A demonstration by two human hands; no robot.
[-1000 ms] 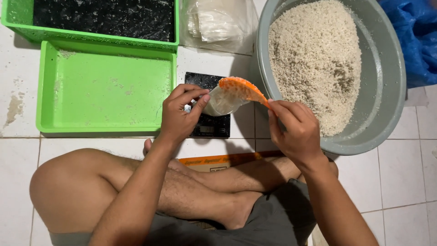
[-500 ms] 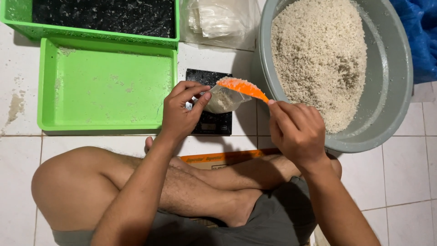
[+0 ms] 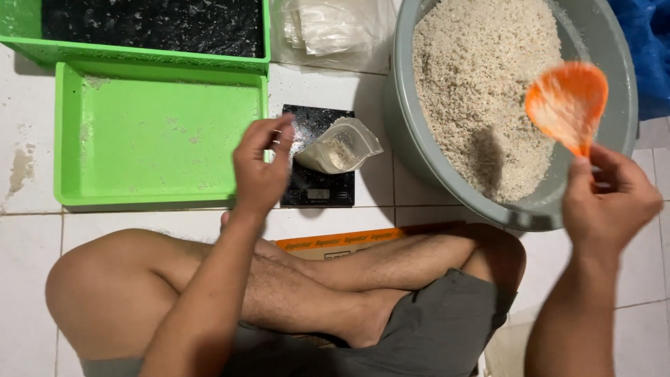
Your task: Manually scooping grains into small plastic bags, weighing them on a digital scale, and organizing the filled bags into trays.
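Far left: shallow green tray (image 3: 157, 136), bare inside but for a few specks, lying on the white tiled floor (image 3: 28, 105); a second green tray (image 3: 150, 31) with dark contents lies just beyond it. Left hand (image 3: 259, 166): raised over the near right corner of the shallow tray, fingers (image 3: 283, 132) loosely curled and holding nothing, just left of the bag, apart from it. Centre: small clear plastic bag (image 3: 338, 146), part-filled with pale grain, mouth open, standing on a black kitchen scale (image 3: 317, 188). Beyond the scale: a stack of clear plastic bags (image 3: 328, 31). Right of centre: large grey basin (image 3: 607, 42) heaped with pale grain (image 3: 481, 77). Far right: right hand (image 3: 607, 202), fingers closed on the handle of an orange scoop (image 3: 567, 101), which is held above the basin's right side.
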